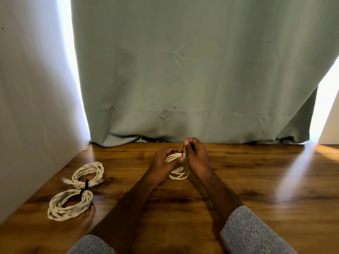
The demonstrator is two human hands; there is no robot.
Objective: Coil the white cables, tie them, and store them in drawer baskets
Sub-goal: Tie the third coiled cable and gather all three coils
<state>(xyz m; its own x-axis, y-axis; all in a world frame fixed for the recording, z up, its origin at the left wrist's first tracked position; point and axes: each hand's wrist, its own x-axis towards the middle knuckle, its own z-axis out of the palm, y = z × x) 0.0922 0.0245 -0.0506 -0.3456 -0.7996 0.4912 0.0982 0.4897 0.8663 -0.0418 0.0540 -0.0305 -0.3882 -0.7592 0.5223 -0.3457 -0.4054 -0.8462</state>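
Observation:
A small coil of white cable (178,174) stands on edge at the middle of the wooden table (256,180). My left hand (165,162) grips the coil's top, thumb pressed on its strands. My right hand (195,158) pinches a thin black tie (182,150) that wraps the top of the coil and rises from it. Two more white coils lie flat at the left: a farther coil (88,174) and a nearer coil (69,205), each bound with a black tie (86,184).
A grey-green curtain (183,70) hangs down to the table's far edge. A white wall (27,107) runs along the table's left side. Bright light falls across the table at the right. No drawer or basket is in view.

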